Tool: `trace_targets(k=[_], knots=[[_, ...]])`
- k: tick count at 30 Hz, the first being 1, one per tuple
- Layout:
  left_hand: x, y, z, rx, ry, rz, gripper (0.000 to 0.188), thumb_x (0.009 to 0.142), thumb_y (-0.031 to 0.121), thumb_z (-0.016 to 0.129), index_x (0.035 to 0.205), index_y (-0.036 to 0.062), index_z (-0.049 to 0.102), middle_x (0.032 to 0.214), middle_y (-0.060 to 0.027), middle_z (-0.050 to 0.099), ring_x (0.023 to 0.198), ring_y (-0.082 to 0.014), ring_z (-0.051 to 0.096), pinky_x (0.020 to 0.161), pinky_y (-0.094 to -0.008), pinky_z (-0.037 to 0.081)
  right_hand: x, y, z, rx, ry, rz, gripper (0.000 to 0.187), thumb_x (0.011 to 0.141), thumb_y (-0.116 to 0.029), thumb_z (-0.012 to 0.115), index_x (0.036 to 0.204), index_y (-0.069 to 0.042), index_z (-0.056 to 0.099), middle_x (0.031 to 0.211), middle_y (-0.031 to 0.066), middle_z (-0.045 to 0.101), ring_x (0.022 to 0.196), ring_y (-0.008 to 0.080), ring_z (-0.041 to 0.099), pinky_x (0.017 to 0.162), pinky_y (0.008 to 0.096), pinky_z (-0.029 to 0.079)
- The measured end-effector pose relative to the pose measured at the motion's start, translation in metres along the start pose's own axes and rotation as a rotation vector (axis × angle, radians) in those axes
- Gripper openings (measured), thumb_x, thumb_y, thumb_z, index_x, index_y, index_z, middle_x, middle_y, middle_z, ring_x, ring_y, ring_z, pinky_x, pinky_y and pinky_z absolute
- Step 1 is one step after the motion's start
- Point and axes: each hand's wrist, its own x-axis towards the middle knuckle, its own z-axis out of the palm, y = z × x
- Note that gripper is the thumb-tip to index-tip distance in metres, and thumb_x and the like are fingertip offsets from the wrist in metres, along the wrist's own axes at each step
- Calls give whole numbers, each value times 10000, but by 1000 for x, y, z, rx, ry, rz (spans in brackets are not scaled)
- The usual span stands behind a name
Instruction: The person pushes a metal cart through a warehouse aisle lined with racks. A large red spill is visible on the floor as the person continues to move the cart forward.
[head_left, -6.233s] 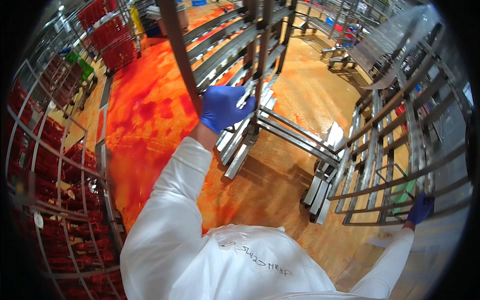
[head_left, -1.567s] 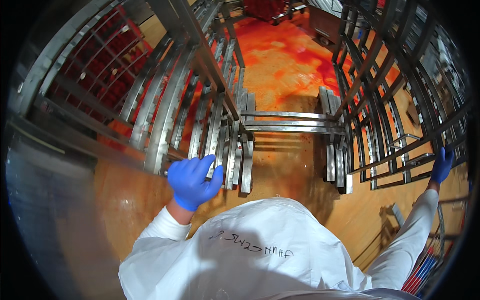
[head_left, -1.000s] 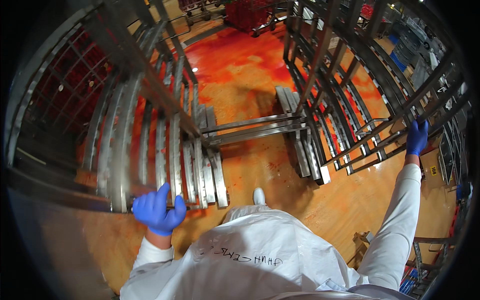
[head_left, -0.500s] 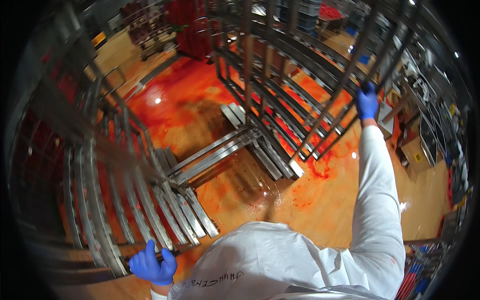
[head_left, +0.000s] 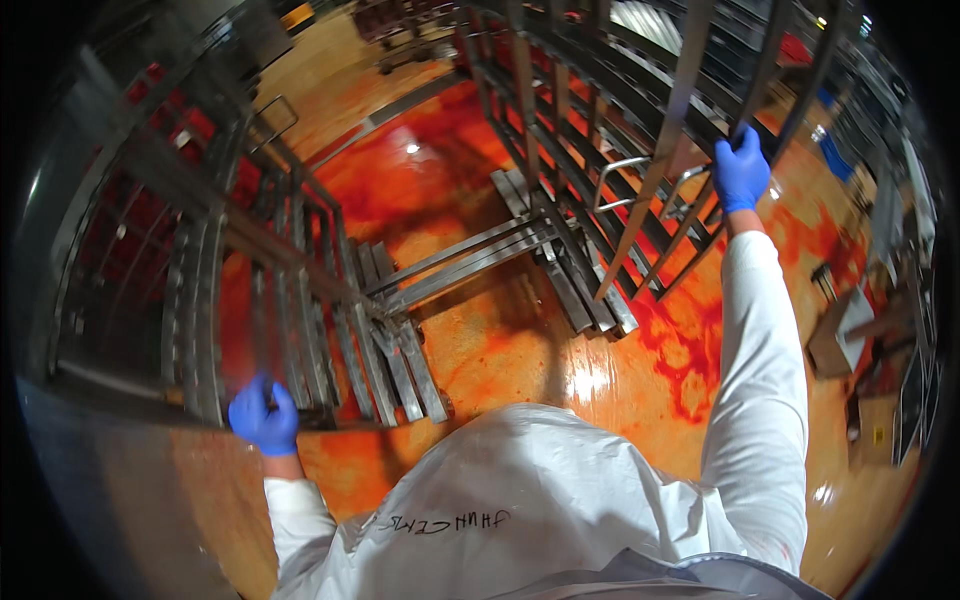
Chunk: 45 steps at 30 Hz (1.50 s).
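Observation:
Tall metal racks made of bars stand on both sides of me. My right hand (head_left: 742, 172), in a blue glove, is wrapped round an upright of the right rack (head_left: 683, 80) with the arm stretched forward. My left hand (head_left: 265, 415), gloved the same, is curled at the near edge of the left rack (head_left: 207, 320) and appears to grip a bar there. That bar is mostly hidden by the fingers. A low pair of metal crossbars (head_left: 470, 268) joins the bases of the two racks close to the floor.
Red liquid (head_left: 430, 165) is spread over the wet tan floor (head_left: 500, 370). Behind the left rack are red contents (head_left: 190, 135). A wheeled cart (head_left: 415, 45) stands at the far back. On the right are a box-like stand (head_left: 840, 335) and metal equipment (head_left: 890, 225).
My left hand has moved forward to the left rack's edge, and its outstretched fingers have curled. My right hand keeps its hold. Both racks have shifted in view as my head turned.

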Motion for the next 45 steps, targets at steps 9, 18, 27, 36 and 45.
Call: trace_targets(k=[9, 18, 27, 36, 45], knots=[[-8, 28, -18, 111, -59, -111, 167, 826, 211, 691, 927, 80, 713, 802, -141, 683, 717, -360, 645, 654, -465, 517, 9, 25, 15, -40, -63, 1, 396, 803, -414, 652, 1091, -142, 654, 911, 162, 737, 880, 407, 706, 811, 488, 531], [5, 43, -3, 39, 126, -29, 113, 781, 164, 705, 876, 102, 714, 699, -60, 650, 613, -272, 609, 581, -404, 458, 42, 50, 1, -79, -74, 6, 464, 871, -439, 627, 1211, -124, 648, 1035, 152, 741, 972, 377, 703, 869, 462, 515], [-15, 41, -7, 26, 46, -97, 128, 801, 199, 730, 887, 104, 724, 687, -74, 647, 619, -276, 616, 593, -417, 471, 30, 39, 0, -54, -85, -32, 443, 851, -439, 615, 1186, -151, 647, 1018, 159, 745, 987, 399, 701, 897, 465, 519], [-16, 16, -11, 143, -9, -184, 157, 832, 196, 708, 923, 74, 744, 819, -134, 723, 745, -334, 688, 691, -425, 542, 23, 9, -2, -55, -91, -69, 453, 838, -488, 652, 1101, -119, 658, 983, 148, 745, 946, 384, 707, 858, 461, 527], [-20, 14, -16, 130, -101, -203, 151, 870, 233, 681, 865, 86, 717, 723, -130, 680, 677, -333, 670, 633, -435, 522, -2, -6, -7, 5, -127, -68, 410, 803, -444, 657, 1035, -107, 623, 919, 164, 736, 899, 404, 704, 854, 469, 519]])
